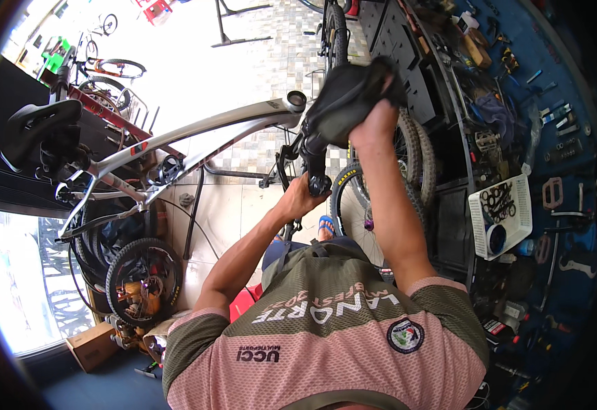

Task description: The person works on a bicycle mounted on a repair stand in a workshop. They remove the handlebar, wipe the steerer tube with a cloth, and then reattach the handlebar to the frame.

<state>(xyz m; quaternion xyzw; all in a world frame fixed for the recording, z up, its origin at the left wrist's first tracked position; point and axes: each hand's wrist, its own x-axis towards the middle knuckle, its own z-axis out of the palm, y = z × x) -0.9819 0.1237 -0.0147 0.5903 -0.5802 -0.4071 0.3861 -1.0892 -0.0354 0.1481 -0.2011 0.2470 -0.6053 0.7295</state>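
in the head view, the left hand [303, 198], near the centre of the frame, has its grip wrapped round the lower end of a black post [315, 162]. above and right of it, the right hand [377, 123] has its grip clasped on a black item [339, 106], too blurred to name. a silver bike frame [199, 134] spans the upper left; a white basket [478, 222] sits on the bench [595, 162] at right.

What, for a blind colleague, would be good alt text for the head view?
A person's right hand holds a blurred black object while the left hand grips a black part, beside a silver bicycle frame. Tools lie along the right.
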